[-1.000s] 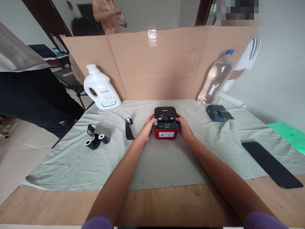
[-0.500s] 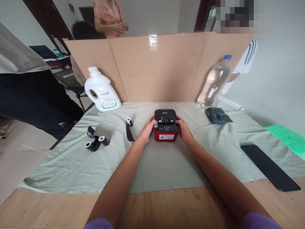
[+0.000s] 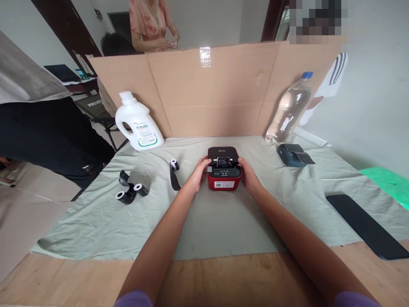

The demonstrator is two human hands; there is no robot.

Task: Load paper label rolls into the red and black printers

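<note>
A small thermal receipt printer (image 3: 224,184), with a red body, black top and white label on its front, sits mid-table. Black paper shows at the slot across its top. My left hand (image 3: 200,171) grips its left side, thumb at the lid's edge. On the opposite side my right hand (image 3: 248,172) holds it the same way, thumb by the lid. The lid (image 3: 223,152) looks slightly raised at its front edge. Left of the printer lies a small paper roll (image 3: 174,165) with a dark strip trailing from it. Several more black-sided paper rolls (image 3: 141,190) lie farther left.
A white detergent bottle (image 3: 140,125) and a clear bottle with a blue cap (image 3: 289,111) stand against the cardboard panel (image 3: 214,94). To the right are a dark small printer (image 3: 292,154) and a black phone (image 3: 367,226). People stand behind the panel and at left.
Both hands stay on the printer, and its lid has lifted slightly at the front. The view has shifted a little. The person behind the panel has moved their hands.
</note>
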